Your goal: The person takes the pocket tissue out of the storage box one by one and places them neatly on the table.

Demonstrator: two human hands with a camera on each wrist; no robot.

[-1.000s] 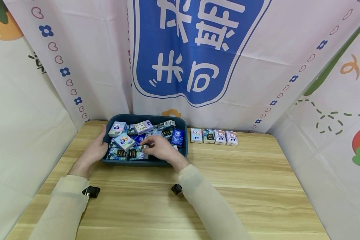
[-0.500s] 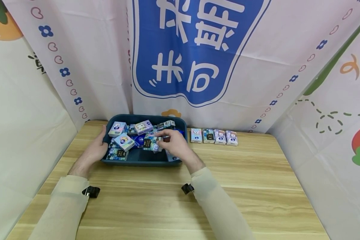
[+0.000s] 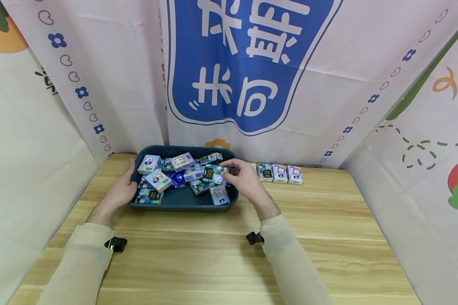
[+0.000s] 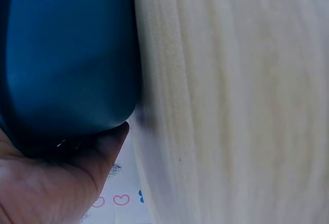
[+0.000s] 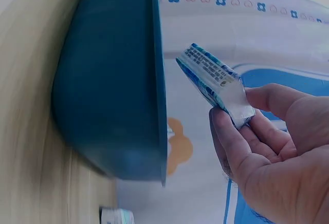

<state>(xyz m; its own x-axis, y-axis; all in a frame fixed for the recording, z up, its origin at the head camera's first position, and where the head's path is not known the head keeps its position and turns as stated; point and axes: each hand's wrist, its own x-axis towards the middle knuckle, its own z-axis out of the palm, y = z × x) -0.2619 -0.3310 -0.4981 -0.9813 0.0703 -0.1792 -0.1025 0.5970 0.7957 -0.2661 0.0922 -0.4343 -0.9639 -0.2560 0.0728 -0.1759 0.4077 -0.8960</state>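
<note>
Loosely heaped packs (image 3: 158,180) in a teal bin (image 3: 181,207), right fingers (image 5: 232,137) pinching another pack (image 3: 213,174), hold of left fingers (image 3: 130,170) unclear.

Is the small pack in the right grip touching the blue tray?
Apart. The right wrist view shows it: white cloth is visible between the small pack, held in the right grip, and the rim of the blue tray.
</note>
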